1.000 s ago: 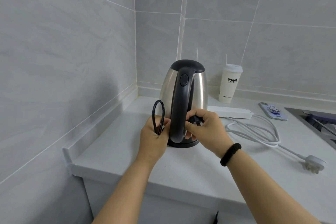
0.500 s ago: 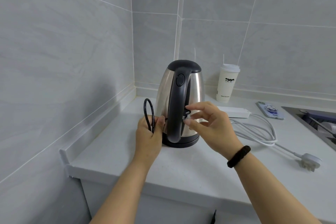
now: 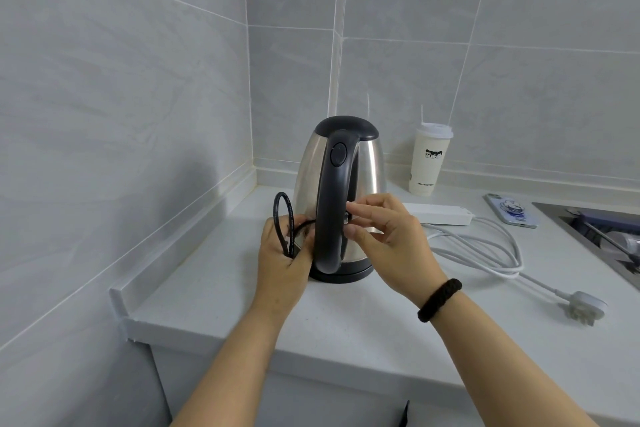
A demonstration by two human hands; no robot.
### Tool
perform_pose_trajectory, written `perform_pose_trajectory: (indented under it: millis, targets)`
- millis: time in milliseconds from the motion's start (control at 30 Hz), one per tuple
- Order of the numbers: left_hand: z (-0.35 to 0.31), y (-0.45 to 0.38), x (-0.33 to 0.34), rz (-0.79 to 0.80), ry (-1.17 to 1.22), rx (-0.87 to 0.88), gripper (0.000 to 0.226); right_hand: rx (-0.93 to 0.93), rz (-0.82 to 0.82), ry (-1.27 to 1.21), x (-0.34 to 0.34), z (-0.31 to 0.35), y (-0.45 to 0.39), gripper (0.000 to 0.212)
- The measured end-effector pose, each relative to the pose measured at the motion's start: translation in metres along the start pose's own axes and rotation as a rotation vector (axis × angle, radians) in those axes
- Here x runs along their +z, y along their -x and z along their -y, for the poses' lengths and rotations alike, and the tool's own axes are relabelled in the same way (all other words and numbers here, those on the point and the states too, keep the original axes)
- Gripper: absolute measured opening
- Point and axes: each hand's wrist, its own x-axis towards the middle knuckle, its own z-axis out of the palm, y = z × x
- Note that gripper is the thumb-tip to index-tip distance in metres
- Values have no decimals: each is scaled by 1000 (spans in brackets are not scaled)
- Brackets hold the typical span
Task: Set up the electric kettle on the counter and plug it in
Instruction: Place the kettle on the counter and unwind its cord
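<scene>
The kettle stands upright on its dark base in the back left corner of the counter, handle turned towards the person, with the tiled wall close on its left and behind it, so there is little room that way. The raised lip along the counter's left side ends just short of the front edge, and the front strip of counter before the kettle lies bare. To the right the way is busier: a white power strip lies just behind the right hand, its white cable loops across the surface and ends in a plug near the right front, a phone lies beyond the loops beside the sink's edge, and a paper cup stands against the back wall. The left hand grips a loop of the kettle's black cord beside the kettle's body. The right hand sits at the handle (a dark band on its wrist), thumb and forefinger pinching a small dark piece that looks like the cord's plug, other fingers spread; I cannot tell the piece for certain. Against half a second ago, the hands and kettle keep nearly the same places, and a second ago the right hand was closed tighter round that piece.
</scene>
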Motion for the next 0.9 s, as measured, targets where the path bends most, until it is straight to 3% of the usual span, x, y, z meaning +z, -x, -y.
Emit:
perform_pose_trajectory:
  millis: [333, 667, 900]
  targets:
    - [1, 1, 2, -49, -5, -109, 18, -12, 54, -75, 14, -1, 3, 38]
    - [-5, -5, 0, -275, 62, -234, 23, 69, 21, -288, 28, -10, 19, 29]
    - [9, -21, -9, -494, 252, -425, 20, 197, -350, -353, 20, -31, 16, 14]
